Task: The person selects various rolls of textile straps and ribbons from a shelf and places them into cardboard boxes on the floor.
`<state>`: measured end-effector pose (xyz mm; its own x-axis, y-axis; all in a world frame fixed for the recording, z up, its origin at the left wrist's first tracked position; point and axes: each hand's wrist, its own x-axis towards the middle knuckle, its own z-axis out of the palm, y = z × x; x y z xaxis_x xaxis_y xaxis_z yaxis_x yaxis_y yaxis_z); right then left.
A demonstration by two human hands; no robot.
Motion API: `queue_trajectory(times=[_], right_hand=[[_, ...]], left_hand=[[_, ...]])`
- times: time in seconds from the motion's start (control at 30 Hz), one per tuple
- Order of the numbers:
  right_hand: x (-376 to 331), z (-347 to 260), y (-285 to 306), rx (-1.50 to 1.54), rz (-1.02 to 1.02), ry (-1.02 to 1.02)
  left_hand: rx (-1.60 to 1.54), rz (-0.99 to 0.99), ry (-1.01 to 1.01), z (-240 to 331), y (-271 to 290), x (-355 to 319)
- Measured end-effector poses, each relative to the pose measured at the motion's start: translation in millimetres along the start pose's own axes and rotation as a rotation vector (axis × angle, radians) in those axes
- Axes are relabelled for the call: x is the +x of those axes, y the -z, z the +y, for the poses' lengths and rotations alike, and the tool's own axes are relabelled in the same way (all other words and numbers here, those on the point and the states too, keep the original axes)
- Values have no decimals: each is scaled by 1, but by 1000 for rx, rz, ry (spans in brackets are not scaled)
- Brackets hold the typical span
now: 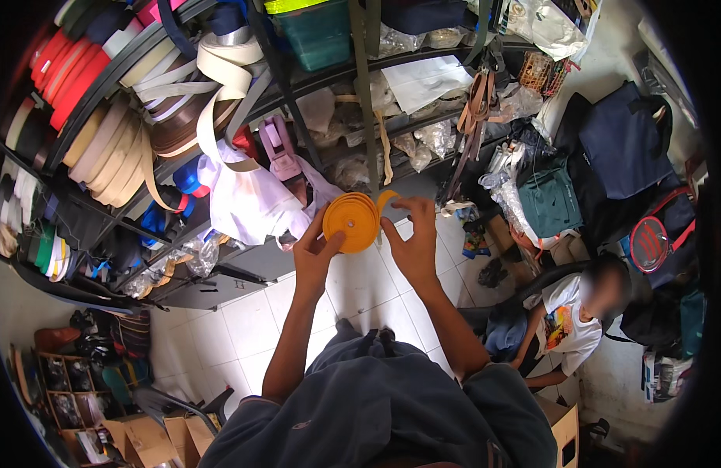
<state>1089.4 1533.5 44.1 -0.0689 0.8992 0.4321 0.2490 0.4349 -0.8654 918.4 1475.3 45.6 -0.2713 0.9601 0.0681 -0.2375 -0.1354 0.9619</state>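
The orange strap roll [351,223] is up over the tiled floor [376,285], the left grip [312,253] clasping it with thumb on its face, the right grip [415,246] at its loose end [386,201], though I can't tell whether that one pinches. A white bundle [243,199] crowds in at the left, cream strap [229,62] dangling over it. The roll hides most left fingers, and packets [436,139] on the rack [366,93] blur together.

No legible text or labels
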Motion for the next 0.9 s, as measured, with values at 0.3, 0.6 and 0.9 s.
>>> queue_trajectory(times=[0.3,0.6,0.9], right_hand=[[23,1,-24,411,-197,-149],[100,-29,-26,491,-509,-157],[221,-136,-29,230,-372,267]], left_hand=[[-13,-14,-39,-8,-2,31],[478,-133,-514,55,21,97],[870,-314,-889,209,11,180]])
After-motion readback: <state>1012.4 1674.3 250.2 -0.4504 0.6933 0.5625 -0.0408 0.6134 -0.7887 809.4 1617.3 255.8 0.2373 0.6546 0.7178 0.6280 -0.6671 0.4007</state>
